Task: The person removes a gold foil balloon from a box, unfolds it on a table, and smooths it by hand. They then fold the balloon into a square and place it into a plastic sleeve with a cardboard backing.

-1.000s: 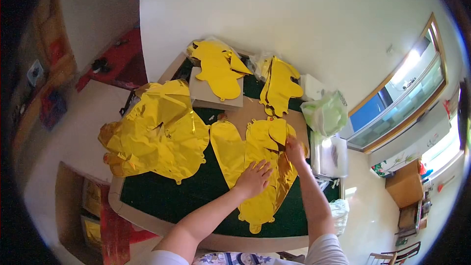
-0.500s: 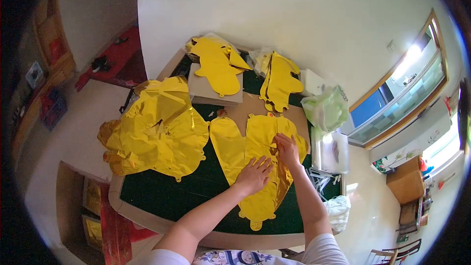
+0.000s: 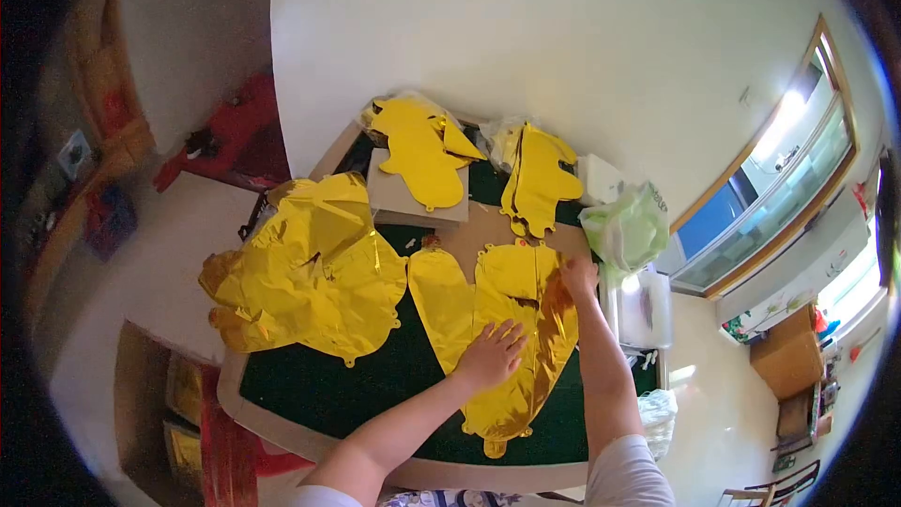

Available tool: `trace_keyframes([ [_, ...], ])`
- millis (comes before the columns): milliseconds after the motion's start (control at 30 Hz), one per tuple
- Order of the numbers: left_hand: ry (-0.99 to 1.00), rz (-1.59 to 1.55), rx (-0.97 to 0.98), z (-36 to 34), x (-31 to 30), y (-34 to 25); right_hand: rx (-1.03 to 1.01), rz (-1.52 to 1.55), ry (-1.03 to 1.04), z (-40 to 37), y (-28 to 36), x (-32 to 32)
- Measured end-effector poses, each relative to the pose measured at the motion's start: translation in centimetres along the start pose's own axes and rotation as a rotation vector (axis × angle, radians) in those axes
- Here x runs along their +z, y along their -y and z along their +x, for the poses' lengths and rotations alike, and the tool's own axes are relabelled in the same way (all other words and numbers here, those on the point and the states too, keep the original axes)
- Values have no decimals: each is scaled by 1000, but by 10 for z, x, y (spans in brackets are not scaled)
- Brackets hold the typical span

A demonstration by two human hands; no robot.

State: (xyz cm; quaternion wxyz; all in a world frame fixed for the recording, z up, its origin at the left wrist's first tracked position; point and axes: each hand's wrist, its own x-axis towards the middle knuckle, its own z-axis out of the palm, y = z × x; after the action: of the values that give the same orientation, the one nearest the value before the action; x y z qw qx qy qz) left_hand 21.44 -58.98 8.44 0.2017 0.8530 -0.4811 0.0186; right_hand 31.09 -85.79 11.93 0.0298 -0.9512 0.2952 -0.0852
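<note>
A flat gold foil balloon (image 3: 441, 291), uninflated and lobed, lies spread on the table in front of me. My left hand (image 3: 492, 357) rests palm down on its middle, fingers stretched out and apart. At the balloon's upper right edge is my right hand (image 3: 579, 275), its fingers closed on the foil there. The foil below that hand looks raised and creased, with darker reflections. The right hand's fingertips are partly hidden. To the left, a crumpled heap of gold foil balloons (image 3: 328, 291) touches or nearly touches the spread one.
Behind, a gold foil balloon (image 3: 427, 160) lies on a cardboard box (image 3: 394, 195), and folded gold foil (image 3: 537, 178) lies beside it. Along the right side are a green plastic bag (image 3: 626, 230), a clear container (image 3: 646, 308) and a white plastic bag (image 3: 659, 421). The table (image 3: 319, 390) has a green top.
My right hand has moved from the balloon's centre out to its right edge, and the right-hand foil panel has shifted. My left hand stays flat on the foil. The view has tilted slightly.
</note>
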Motion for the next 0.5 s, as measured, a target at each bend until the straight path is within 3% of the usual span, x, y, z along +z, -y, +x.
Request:
trace_keyframes([
  [167, -40, -3, -10, -3, 4, -3, -46, 409, 130, -7, 20, -37],
  [267, -14, -3, -13, -3, -3, -5, 3, 1552, 458, -37, 29, -66],
  [300, -1, 8, -6, -3, -2, -6, -189, 1126, 211, -18, -2, -10],
  [400, 35, 31, -7, -1, -3, -2, -290, 446, 20, -41, -9, 27],
  [500, 82, 0, -29, -2, -7, -6, -472, 564, -170, -76, 7, 20],
])
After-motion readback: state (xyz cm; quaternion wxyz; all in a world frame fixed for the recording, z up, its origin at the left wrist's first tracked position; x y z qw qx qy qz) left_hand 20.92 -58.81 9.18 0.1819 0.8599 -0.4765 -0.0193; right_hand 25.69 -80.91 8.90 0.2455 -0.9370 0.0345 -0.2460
